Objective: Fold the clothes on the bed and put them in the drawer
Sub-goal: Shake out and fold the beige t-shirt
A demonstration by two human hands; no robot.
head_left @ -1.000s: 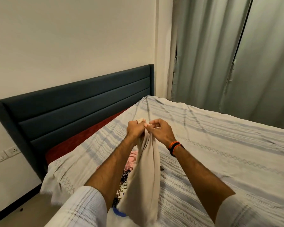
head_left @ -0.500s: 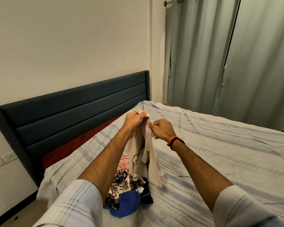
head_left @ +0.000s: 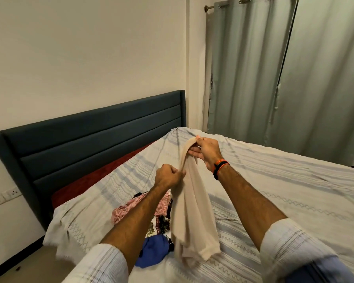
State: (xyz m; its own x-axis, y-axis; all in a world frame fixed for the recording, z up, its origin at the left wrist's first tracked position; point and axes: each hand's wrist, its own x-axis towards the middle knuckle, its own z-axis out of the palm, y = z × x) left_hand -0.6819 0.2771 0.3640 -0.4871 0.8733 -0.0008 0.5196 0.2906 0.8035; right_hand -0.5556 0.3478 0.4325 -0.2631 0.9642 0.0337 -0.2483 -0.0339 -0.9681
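The bed (head_left: 274, 190) wears a grey-and-white striped sheet (head_left: 294, 180) over a red mattress (head_left: 102, 178). Near its left edge lies a heap of clothes: a pink patterned piece (head_left: 125, 211), a dark printed one (head_left: 161, 223) and a blue one (head_left: 151, 252).

Counted: two hands (head_left: 170, 176) (head_left: 206, 152), one beige garment (head_left: 192, 211) held up, one pile of clothes (head_left: 151, 225) showing at least three pieces, one bed (head_left: 274, 180), one headboard (head_left: 90, 144), two curtain panels (head_left: 243, 78) (head_left: 325, 78).

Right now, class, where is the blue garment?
In the head view, the blue garment lies low and left of centre on the bed, nearest the camera in the clothes pile, beside the hanging beige cloth.
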